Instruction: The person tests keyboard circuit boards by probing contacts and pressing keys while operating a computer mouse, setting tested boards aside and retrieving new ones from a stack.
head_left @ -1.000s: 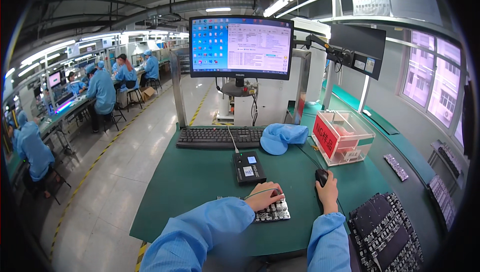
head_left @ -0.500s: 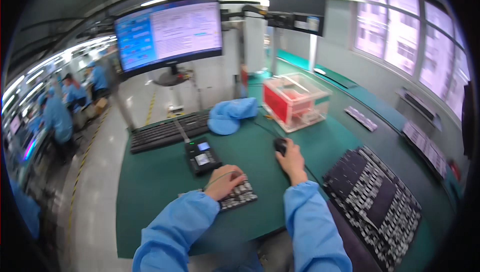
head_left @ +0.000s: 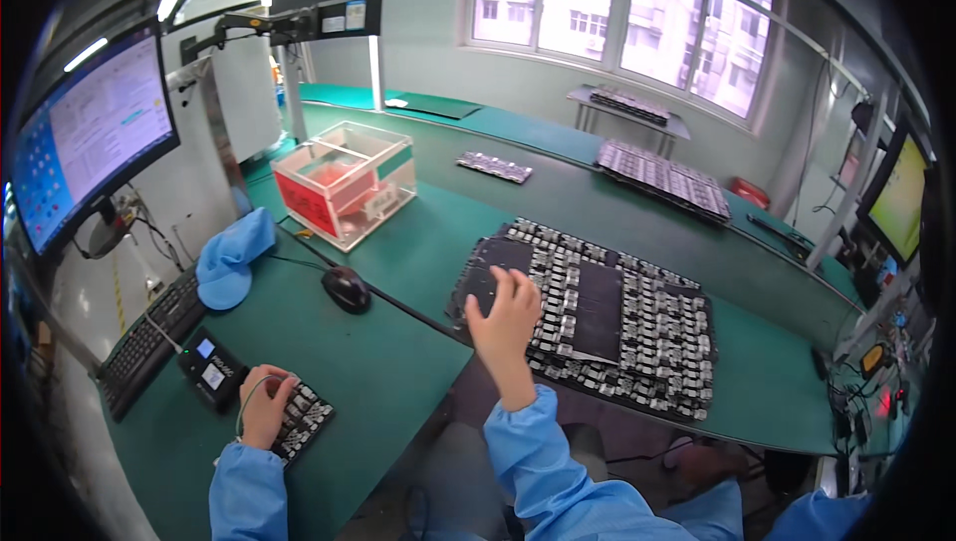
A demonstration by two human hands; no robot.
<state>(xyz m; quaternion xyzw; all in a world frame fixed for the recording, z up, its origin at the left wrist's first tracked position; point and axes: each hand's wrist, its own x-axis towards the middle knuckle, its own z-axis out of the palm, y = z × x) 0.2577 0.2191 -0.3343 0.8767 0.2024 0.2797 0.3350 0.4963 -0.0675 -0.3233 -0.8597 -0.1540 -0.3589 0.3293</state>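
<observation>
My left hand (head_left: 265, 411) rests at a small panel of metal-and-black components (head_left: 305, 419). Its fingers are closed on a thin cable (head_left: 242, 404) that loops over the hand; the cable's end is hidden in the fingers. My right hand (head_left: 506, 327) is open, fingers apart and bent, above the left part of a stack of black trays (head_left: 687, 342) filled with rows of small metallic components. Whether its fingertips touch the trays I cannot tell. Beside the left hand sits a black device (head_left: 212, 370) with two small lit screens.
A black mouse (head_left: 347, 289), a keyboard (head_left: 149, 342) and a blue cap (head_left: 235, 257) lie on the green table (head_left: 368, 382). Behind them stands a clear box with a red panel (head_left: 344, 187). A monitor (head_left: 95, 133) is at left. More component panels (head_left: 662, 177) lie farther back.
My right hand has let go of the mouse and moved right, over the black trays. The view has turned right. My left hand stays at the small panel.
</observation>
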